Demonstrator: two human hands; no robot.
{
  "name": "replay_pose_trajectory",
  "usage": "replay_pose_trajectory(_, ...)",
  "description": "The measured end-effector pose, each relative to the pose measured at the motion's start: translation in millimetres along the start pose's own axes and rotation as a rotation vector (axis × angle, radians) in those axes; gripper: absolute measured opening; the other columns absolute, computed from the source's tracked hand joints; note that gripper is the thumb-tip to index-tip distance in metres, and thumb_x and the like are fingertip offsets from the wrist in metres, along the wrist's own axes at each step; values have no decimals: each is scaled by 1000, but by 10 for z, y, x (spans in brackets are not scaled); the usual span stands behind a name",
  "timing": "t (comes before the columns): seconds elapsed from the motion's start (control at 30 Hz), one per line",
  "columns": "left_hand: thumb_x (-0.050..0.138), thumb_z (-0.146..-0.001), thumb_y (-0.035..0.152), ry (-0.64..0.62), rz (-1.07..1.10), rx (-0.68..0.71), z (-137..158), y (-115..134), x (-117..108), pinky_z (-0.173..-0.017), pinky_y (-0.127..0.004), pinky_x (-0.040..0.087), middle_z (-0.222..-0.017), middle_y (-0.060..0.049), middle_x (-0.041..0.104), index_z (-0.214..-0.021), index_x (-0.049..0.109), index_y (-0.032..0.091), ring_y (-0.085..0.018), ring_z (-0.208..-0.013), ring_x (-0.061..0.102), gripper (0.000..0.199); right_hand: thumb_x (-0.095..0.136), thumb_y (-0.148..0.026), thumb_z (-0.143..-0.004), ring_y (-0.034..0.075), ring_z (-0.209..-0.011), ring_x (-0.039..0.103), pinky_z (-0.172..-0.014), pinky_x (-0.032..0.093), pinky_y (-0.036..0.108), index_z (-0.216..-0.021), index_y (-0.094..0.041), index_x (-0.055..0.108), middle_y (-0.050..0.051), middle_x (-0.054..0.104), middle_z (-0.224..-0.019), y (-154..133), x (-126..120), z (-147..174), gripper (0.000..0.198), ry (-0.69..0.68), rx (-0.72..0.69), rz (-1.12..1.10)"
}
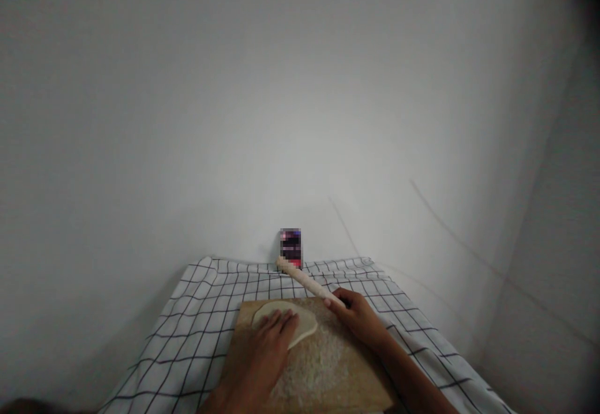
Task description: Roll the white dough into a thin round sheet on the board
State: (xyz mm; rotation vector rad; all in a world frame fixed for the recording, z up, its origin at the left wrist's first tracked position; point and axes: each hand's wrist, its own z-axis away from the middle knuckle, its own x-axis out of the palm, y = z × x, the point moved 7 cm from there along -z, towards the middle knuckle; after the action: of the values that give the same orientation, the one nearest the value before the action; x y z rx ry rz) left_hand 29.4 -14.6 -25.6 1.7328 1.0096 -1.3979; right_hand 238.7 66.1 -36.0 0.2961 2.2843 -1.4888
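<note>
A flat, rolled-out sheet of dough (304, 323) lies on the far left part of a floured wooden board (323, 370). My left hand (274, 333) rests on the dough with its fingers stretched out flat, covering part of it. In my right hand (354, 314) is one end of a pale wooden rolling pin (307, 282), the fingers wrapped round it. The pin is raised and slants away to the left, clear of the dough, its far end in front of a phone.
The phone (291, 245), its screen blurred out, leans against the white wall (300, 120) at the table's back edge. A white cloth with dark checks (187, 333) covers the table under the board. A corner of the walls stands at right.
</note>
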Motion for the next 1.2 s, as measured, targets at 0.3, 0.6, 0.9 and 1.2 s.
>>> replay_pose_trajectory(0.3,51,-80,1,-177,169,325,-8,-64,-246,-126,-46,30,-161,3,43,-149,52,33,-23,-151,38,76,57,-61,-89,15,-64,43,-58,30,27,-73,-20,56,-4,46,-64,50,-41,-13,45,45,0,-51)
replay_pose_trajectory(0.6,59,-92,32,-188,395,69,299,-226,-731,-102,-34,51,-123,-2,77,-109,80,27,-23,-115,70,27,62,-53,-87,15,-66,47,-59,31,26,-80,-17,67,-2,54,-68,-88,2,52,37,-29,-20,91)
replay_pose_trajectory(0.9,34,-106,42,339,374,-55,84,-404,-832,-102,-35,49,-118,-7,75,-111,73,22,-21,-114,66,44,75,-41,-80,13,-65,51,-58,29,24,-82,-18,73,-3,63,-68,-476,208,204,23,-291,-82,292)
replay_pose_trajectory(1.2,31,-105,27,272,13,-174,-213,-520,-56,-114,-48,40,-132,-11,71,-125,68,19,-28,-130,59,43,45,-50,-105,28,-110,63,-94,42,38,-111,-22,70,10,71,-116,-631,368,191,37,-204,-201,831)
